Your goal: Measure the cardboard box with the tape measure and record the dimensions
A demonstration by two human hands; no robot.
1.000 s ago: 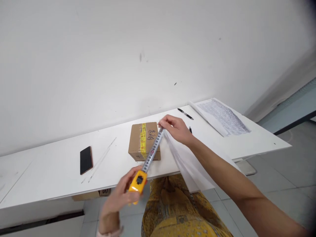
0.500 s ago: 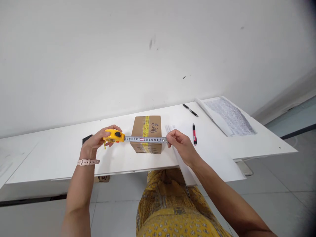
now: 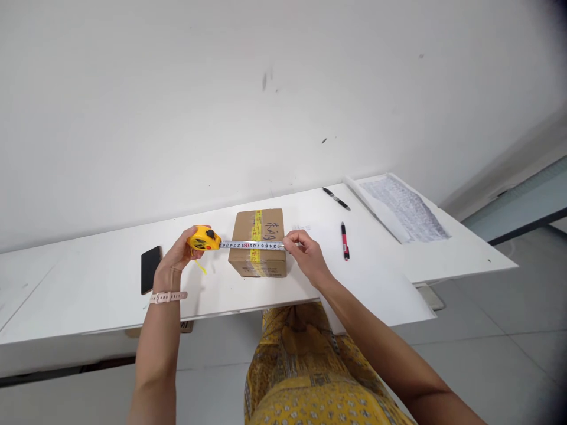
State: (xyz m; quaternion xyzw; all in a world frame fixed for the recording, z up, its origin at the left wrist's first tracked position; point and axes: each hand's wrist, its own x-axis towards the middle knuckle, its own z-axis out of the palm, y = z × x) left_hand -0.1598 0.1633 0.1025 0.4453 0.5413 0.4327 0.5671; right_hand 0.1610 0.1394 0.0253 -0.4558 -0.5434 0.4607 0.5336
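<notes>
Tape meas. (image 3: 237,244) now crosswise over closed ctn. (image 3: 269,263)

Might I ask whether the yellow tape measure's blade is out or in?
Out: the numbered silver blade stretches from its yellow case across the brown cardboard box.

Yellow tape measure (image 3: 202,238) in left fingers (image 3: 186,234), blade (image 3: 241,244) over cardboard box (image 3: 243,260) to pinched right fingers (image 3: 293,247)
</notes>
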